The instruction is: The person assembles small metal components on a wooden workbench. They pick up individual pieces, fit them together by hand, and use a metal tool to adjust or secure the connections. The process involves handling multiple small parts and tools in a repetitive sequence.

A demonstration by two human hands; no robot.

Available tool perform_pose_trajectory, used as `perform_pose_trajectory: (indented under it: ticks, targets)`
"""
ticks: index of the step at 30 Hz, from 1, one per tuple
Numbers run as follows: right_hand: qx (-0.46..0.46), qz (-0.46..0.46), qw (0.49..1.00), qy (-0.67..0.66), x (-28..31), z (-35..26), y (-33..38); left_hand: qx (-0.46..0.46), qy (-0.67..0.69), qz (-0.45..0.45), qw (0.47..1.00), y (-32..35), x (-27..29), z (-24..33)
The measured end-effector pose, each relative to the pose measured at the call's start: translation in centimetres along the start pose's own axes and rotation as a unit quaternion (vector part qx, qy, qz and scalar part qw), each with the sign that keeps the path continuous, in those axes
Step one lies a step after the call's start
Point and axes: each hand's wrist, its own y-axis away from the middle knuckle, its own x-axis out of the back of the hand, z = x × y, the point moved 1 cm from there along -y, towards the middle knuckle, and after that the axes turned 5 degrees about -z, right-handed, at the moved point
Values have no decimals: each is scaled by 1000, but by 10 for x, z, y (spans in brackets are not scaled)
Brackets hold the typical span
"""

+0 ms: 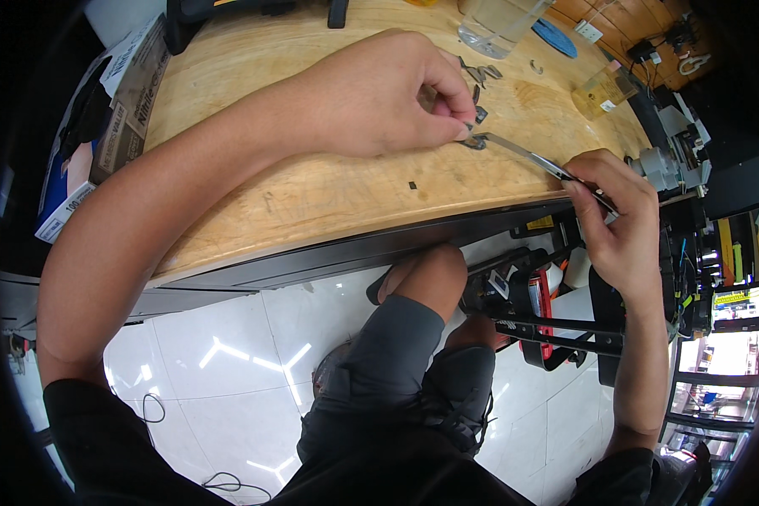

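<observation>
You work with both hands over a pale wood counter (329, 198), a slim silver tool (527, 154) angled from your right hand (631, 223) toward the fingertips of your left. The tool is long, straight and narrow, its metal bright along the shaft, its tip just beside a small dark piece (474, 144) that lies near the counter's front edge, glossy and slightly curved. Your right hand is closed around the tool's rear end, thumb against fingers; your left hand (388, 94) is drawn into a pinch, thumb and forefinger together on the small dark piece. Counted across the scene: one tool, one separate black square chip (412, 185) lying nearer you, one clear container (491, 34) with liquid in it, one yellowish see-through container (600, 94) and one blue disc (554, 38). The loose dark bits (482, 74) beyond your left hand overlap, too small to count surely. Your fingertips cover part of the piece, and how much of it they grip is hard to make out. Your right fingers hide the tool's rear end, the clear container is cut off at the top, and your left forearm partly covers a printed box (131, 105).
</observation>
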Motion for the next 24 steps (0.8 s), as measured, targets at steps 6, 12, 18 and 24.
perform_pose_trajectory:
  ticks: [6, 12, 18, 24]
  targets:
    - [-10, -4, 1000, -8, -3, 0, 0, -3, 5, 3, 1000, 0, -1, -1]
    - [-5, -9, 1000, -8, -3, 2, -2, 10, 5, -1, 1000, 0, 0, 1]
    - [-27, -18, 999, 21, 2, -2, 2, 1, 3, 2, 1000, 0, -1, 0]
    - [108, 27, 983, 149, 1, 3, 4, 2, 8, 1, 1000, 0, 0, -1]
